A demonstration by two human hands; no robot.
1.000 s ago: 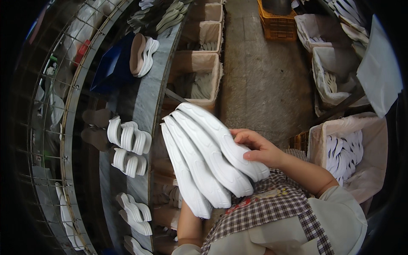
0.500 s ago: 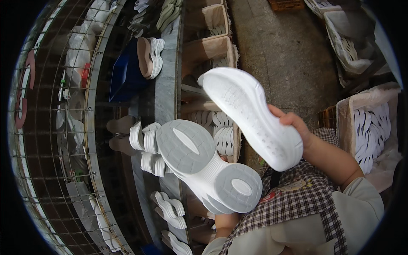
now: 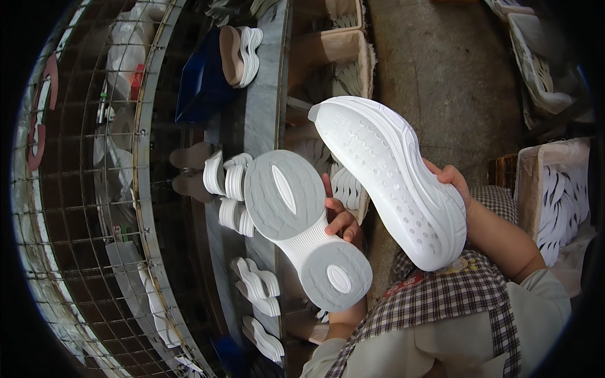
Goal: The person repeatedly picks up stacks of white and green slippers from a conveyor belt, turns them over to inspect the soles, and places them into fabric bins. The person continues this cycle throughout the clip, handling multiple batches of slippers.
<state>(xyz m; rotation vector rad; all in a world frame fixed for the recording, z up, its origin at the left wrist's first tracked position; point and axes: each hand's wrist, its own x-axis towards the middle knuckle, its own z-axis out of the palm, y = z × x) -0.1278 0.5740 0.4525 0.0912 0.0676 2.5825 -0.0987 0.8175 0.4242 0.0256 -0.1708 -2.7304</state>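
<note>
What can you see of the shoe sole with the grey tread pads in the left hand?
The white foam shoe sole with grey tread pads faces tread-up, lying diagonally from upper left to lower right. A large grey forefoot pad and a smaller grey heel pad each carry a white oval inset; the ribbed white midsection lies between. The left hand holds its right edge, fingers curled over the middle.

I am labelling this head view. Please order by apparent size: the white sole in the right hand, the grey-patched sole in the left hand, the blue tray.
1. white sole and grey-patched sole: look alike, not ranked.
2. blue tray: smallest here, though it lies farther from the camera, so its true size is unsure.
</note>
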